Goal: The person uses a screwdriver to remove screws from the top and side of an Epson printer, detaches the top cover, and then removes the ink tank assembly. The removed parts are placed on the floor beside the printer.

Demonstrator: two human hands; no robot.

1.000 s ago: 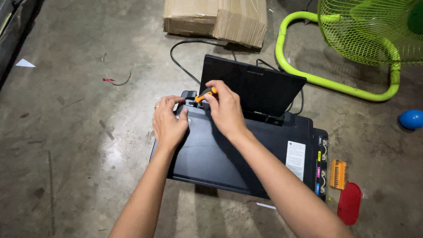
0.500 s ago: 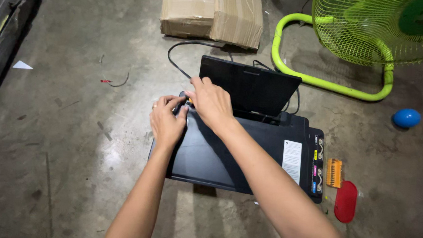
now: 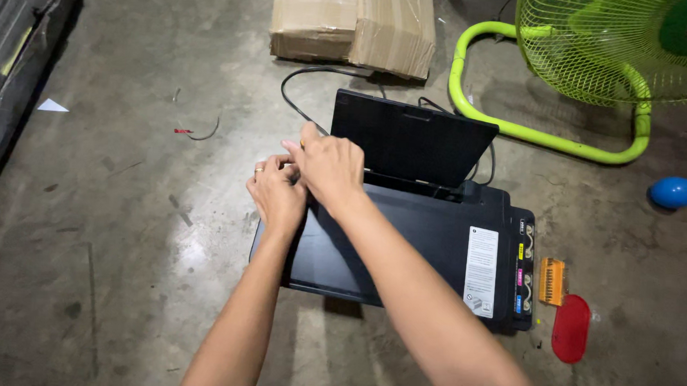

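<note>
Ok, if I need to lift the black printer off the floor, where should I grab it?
Probably the printer body's two short ends, low down, coming from above. Its rear paper tray stands raised and looks flimsy; the ink tank block hangs on the right end.

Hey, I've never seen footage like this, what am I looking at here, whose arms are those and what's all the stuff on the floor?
This is one picture from a camera worn on a person's head, looking down, so the two bare arms are the wearer's own. Both hands, the left hand and the right hand, meet at the back left corner of a black printer sitting on a concrete floor. What the fingers grip there is hidden. The printer's rear flap stands up. Around it lie a cardboard box, a lime green fan, a blue ball, a small orange part and a red oval piece.
</note>
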